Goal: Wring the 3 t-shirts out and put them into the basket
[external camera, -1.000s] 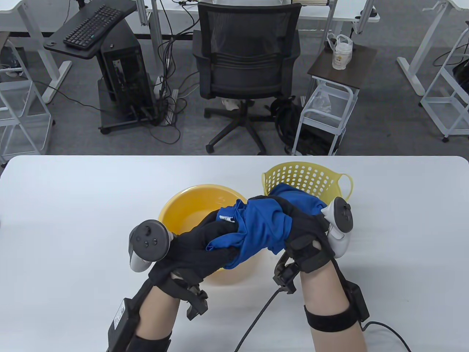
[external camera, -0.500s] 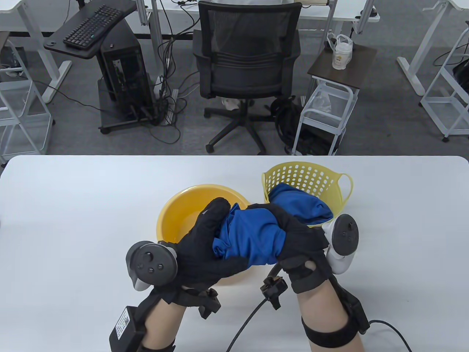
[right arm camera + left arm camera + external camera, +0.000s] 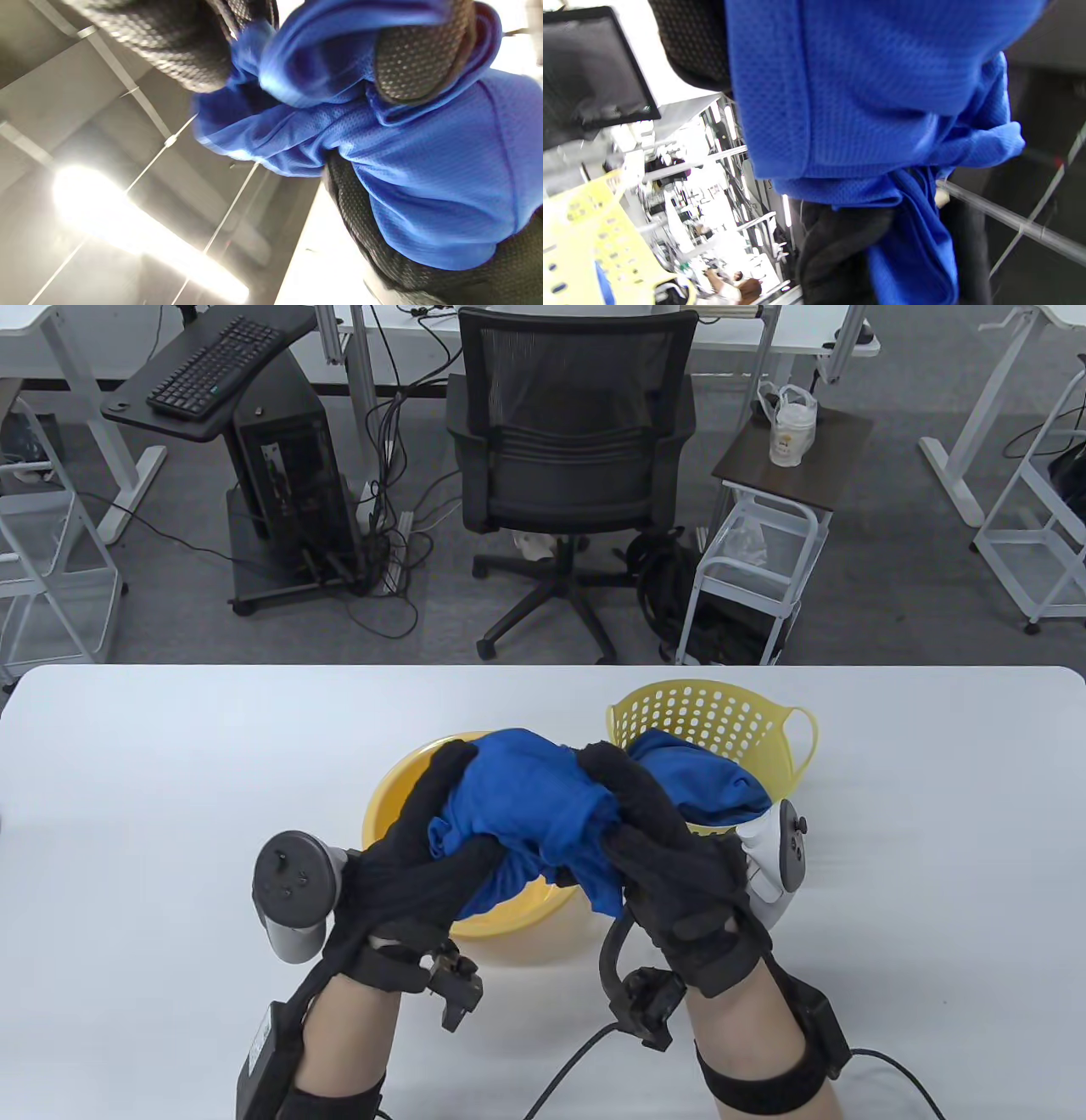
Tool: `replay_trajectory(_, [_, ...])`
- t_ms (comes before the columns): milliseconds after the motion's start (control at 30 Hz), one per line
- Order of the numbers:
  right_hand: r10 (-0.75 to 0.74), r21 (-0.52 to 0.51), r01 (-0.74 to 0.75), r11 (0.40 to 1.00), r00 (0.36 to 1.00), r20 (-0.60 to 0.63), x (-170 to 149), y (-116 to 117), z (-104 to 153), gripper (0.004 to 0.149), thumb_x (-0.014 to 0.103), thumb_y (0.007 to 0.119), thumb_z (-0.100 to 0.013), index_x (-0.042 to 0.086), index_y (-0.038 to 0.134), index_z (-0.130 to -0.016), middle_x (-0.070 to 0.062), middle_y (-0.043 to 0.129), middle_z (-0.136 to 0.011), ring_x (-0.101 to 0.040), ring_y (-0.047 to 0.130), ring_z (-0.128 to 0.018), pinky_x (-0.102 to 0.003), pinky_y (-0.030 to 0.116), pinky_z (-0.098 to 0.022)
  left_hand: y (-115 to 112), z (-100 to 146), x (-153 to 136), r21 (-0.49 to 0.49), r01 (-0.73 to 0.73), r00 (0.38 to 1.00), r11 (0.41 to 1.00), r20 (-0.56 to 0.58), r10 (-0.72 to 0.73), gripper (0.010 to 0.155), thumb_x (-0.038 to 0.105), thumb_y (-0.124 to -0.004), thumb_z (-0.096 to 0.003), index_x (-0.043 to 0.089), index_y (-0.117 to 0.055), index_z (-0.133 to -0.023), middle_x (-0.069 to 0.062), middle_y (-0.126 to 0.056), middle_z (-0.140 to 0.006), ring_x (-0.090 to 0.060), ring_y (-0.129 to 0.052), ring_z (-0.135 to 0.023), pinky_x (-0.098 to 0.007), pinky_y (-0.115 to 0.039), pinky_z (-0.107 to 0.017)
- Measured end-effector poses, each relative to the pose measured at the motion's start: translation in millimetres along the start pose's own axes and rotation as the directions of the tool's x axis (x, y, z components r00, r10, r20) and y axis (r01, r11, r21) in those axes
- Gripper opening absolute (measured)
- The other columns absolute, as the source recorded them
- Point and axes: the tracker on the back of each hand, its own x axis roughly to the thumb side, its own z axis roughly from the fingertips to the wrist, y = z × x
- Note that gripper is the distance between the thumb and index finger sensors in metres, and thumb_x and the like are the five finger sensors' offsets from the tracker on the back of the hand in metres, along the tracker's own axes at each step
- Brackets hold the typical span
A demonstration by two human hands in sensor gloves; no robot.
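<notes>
A bunched blue t-shirt (image 3: 530, 802) is held above the yellow basin (image 3: 394, 806) in the table view. My left hand (image 3: 441, 840) grips its left end and my right hand (image 3: 632, 823) grips its right end, fingers curled round the cloth. The same blue t-shirt (image 3: 865, 106) fills the left wrist view, and in the right wrist view gloved fingers (image 3: 418, 55) wrap the blue cloth (image 3: 441, 169). A pale yellow perforated basket (image 3: 708, 717) stands just right of the basin with another blue t-shirt (image 3: 704, 785) lying in it.
The white table (image 3: 170, 780) carries only the basin and basket. A black cable (image 3: 564, 1069) runs from my right wrist to the front edge. Beyond the far edge stand an office chair (image 3: 568, 466) and a small white cart (image 3: 764, 551).
Both hands have rolled the bundle: the left hand turned and moved left, the right wrist twisted outward. The shirt now sits higher and more tightly bunched between them.
</notes>
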Motion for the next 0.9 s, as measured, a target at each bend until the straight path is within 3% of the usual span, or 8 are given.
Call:
replay_trajectory(67, [0.24,-0.112,-0.222,0.969,0.95,0.198,5.4,7.0,1.2,0.054,0.02,0.078,-0.062,0.011,0.059,-0.112,-0.037,0.052,-0.114,-0.077,0.066,-0.077,-0.069,0.072,-0.054,5.2,-0.1,-4.1,0.038,-0.022,1.0,0.999,-0.022,0.023,0.074,0.062,-0.082,-0.0606,0.05,-0.034,-0.115,-0.017,-0.063,-0.114,-0.036,-0.089,-0.079,-0.046,-0.085,-0.055])
replay_trajectory(200, [0.615,-0.038,-0.645,0.763,0.708,0.347,9.4,25.3,2.3,0.056,0.016,0.081,-0.059,0.016,0.061,-0.111,-0.029,0.056,-0.116,-0.072,0.066,-0.085,-0.072,0.067,-0.059,8.6,-0.1,-4.2,0.029,-0.049,0.998,0.998,-0.04,0.05,0.073,0.062,-0.082,-0.0611,0.049,-0.034,-0.116,-0.018,-0.063,-0.113,-0.036,-0.089,-0.078,-0.046,-0.085,-0.054])
replay_trajectory(300, [0.802,-0.003,-0.874,0.486,0.444,0.398,5.7,37.8,3.5,0.084,0.022,0.091,-0.055,0.027,0.031,-0.114,-0.01,0.02,-0.124,-0.065,0.061,-0.09,-0.069,0.064,-0.062,9.3,0.8,-3.2,0.008,-0.041,0.997,0.999,-0.066,0.041,0.073,0.062,-0.081,-0.0615,0.048,-0.035,-0.116,-0.018,-0.064,-0.113,-0.036,-0.09,-0.076,-0.045,-0.086,-0.052])
replay_trajectory(433, [0.939,-0.107,-0.993,-0.038,-0.072,0.336,-7.0,49.6,6.1,0.109,0.04,0.098,-0.048,0.034,0.005,-0.105,-0.005,0.003,-0.119,-0.058,0.061,-0.092,-0.063,0.064,-0.064,0.8,-1.4,-6.1,-0.139,-0.191,0.972,0.972,-0.164,0.168,0.072,0.062,-0.081,-0.0622,0.048,-0.037,-0.117,-0.02,-0.065,-0.111,-0.036,-0.091,-0.074,-0.045,-0.086,-0.05])
replay_trajectory(467, [0.942,-0.168,-0.982,-0.081,-0.13,0.309,-8.4,50.2,7.1,0.112,0.042,0.098,-0.046,0.033,0.003,-0.104,-0.005,0.006,-0.12,-0.057,0.064,-0.089,-0.061,0.066,-0.062,-0.6,-1.6,-7.7,-0.166,-0.205,0.966,0.965,-0.194,0.172,0.07,0.062,-0.081,-0.0628,0.049,-0.038,-0.117,-0.02,-0.065,-0.111,-0.036,-0.091,-0.073,-0.044,-0.087,-0.049])
replay_trajectory(667, [0.946,-0.229,-0.959,-0.168,-0.222,0.237,-10.8,39.0,8.1,0.125,0.047,0.102,-0.038,0.026,-0.002,-0.104,-0.017,0.028,-0.12,-0.055,0.061,-0.087,-0.064,0.06,-0.066,-14.9,-7.3,-12.6,-0.394,-0.107,0.967,0.913,-0.254,0.004,0.065,0.061,-0.081,-0.0642,0.05,-0.046,-0.117,-0.02,-0.065,-0.112,-0.037,-0.092,-0.071,-0.044,-0.087,-0.047])
replay_trajectory(767, [0.94,-0.25,-0.961,-0.118,-0.19,0.285,-9.9,32.4,8.3,0.116,0.049,0.104,-0.034,0.028,0.019,-0.111,-0.02,0.054,-0.106,-0.051,0.066,-0.081,-0.063,0.062,-0.064,-19.5,-6.8,-9.2,-0.418,-0.05,0.969,0.907,-0.239,-0.056,0.063,0.06,-0.083,-0.063,0.048,-0.051,-0.117,-0.019,-0.065,-0.11,-0.037,-0.093,-0.069,-0.045,-0.088,-0.045])
replay_trajectory(900, [0.923,-0.237,-0.967,-0.089,-0.17,0.346,-5.4,34.2,9.6,0.111,0.049,0.105,-0.033,0.027,0.028,-0.111,-0.02,0.036,-0.118,-0.055,0.039,-0.106,-0.074,0.045,-0.073,-18.3,-8.8,-10.9,-0.479,-0.075,0.974,0.874,-0.225,-0.04,0.063,0.06,-0.083,-0.0627,0.046,-0.053,-0.117,-0.02,-0.066,-0.11,-0.037,-0.093,-0.07,-0.045,-0.087,-0.045])
